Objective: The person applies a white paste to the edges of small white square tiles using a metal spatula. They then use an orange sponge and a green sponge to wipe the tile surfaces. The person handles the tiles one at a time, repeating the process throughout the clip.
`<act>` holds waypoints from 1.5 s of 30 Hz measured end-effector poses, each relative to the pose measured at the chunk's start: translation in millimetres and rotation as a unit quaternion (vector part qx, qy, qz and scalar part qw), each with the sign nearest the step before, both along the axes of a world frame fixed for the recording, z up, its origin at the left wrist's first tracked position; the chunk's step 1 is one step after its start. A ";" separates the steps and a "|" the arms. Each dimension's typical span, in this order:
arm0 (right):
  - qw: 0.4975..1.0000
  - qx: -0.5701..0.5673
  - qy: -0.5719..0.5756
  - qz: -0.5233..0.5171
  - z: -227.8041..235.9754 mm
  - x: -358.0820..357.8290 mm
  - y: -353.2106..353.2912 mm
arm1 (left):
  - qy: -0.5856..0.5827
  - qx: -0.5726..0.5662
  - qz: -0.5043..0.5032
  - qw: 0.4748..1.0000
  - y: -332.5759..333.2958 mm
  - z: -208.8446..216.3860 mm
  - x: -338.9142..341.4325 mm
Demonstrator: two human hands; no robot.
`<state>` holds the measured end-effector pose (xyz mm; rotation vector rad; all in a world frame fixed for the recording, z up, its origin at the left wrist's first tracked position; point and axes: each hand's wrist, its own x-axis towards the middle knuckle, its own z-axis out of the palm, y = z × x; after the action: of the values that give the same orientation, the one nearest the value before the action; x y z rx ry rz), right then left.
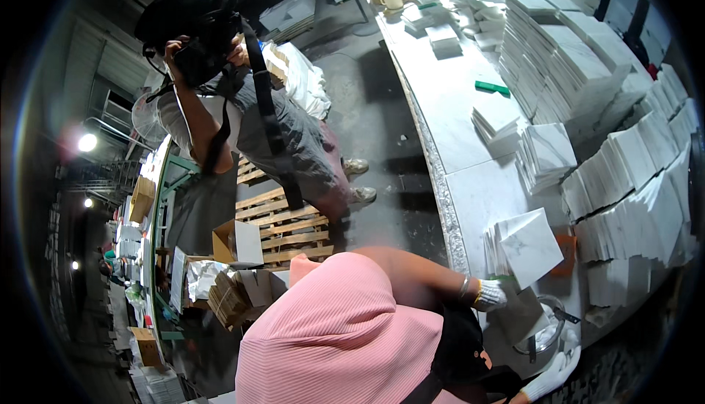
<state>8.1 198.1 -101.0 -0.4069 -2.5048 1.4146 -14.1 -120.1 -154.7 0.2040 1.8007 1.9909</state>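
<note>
My left hand (492, 295), in a white knitted glove, is closed at the edge of a greyish square tile (520, 319). Just beyond it, a white marble tile with grey veins (530, 248) leans on a row of upright tiles (499, 253). A round metal pan (542, 344) with dark handles sits beside the held tile and has something white inside. My right hand (556, 374), gloved in white too, is by the pan's near right rim. Its fingers are blurred, so their grip is unclear. A pink ribbed sleeve (330, 323) covers my left shoulder.
Tall stacks of marble tiles (551, 59) and leaning rows (631, 161) line the right side of the long worktable (463, 132). A green block (492, 88) lies farther along. Across the aisle, a person (242, 103) holds a camera near wooden pallets (286, 220) and cardboard boxes (239, 242).
</note>
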 end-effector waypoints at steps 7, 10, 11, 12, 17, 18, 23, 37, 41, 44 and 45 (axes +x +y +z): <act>0.946 0.259 0.018 0.196 64.6 18.1 -60.9 | 0.350 -0.276 -0.106 0.889 -1.9 -17.2 -2.1; 0.949 0.236 -0.081 0.191 43.1 27.7 -48.6 | 0.346 -0.378 -0.205 0.834 -10.1 11.5 -11.1; 0.941 0.259 -0.130 0.176 40.9 29.3 -49.3 | 0.352 -0.385 -0.198 0.830 -10.9 8.2 -12.7; 0.946 0.239 -0.130 0.173 23.0 30.1 -40.1 | 0.358 -0.396 -0.188 0.825 -10.9 3.8 -11.2; 0.946 0.147 -0.210 0.199 -22.6 26.4 -12.0 | 0.291 -0.334 -0.116 0.889 16.3 -79.4 10.9; 0.943 0.172 -0.192 0.211 -9.3 27.2 -23.9 | 0.240 -0.270 -0.089 0.928 19.6 -84.5 11.5; 0.938 0.235 -0.131 0.220 32.8 38.5 -43.0 | 0.055 -0.091 0.007 0.994 5.4 -28.2 2.6; 0.991 -0.008 -0.123 0.049 39.8 17.1 -48.4 | -0.248 0.178 0.018 0.952 -20.2 45.6 -4.4; 0.991 -0.034 -0.123 0.048 38.0 13.0 -54.3 | -0.257 0.175 0.005 0.950 -14.6 51.8 -3.7; 0.993 -0.010 -0.094 0.067 33.0 7.5 -58.0 | -0.243 0.167 -0.035 0.955 -16.5 47.1 -1.9; 0.993 0.005 -0.094 0.070 29.9 4.6 -59.2 | -0.238 0.163 -0.050 0.956 -18.1 46.9 -2.7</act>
<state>12.8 138.9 -71.1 -0.3868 -2.7367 1.4775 -16.8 -138.2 -107.8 -0.0820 1.1421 2.0363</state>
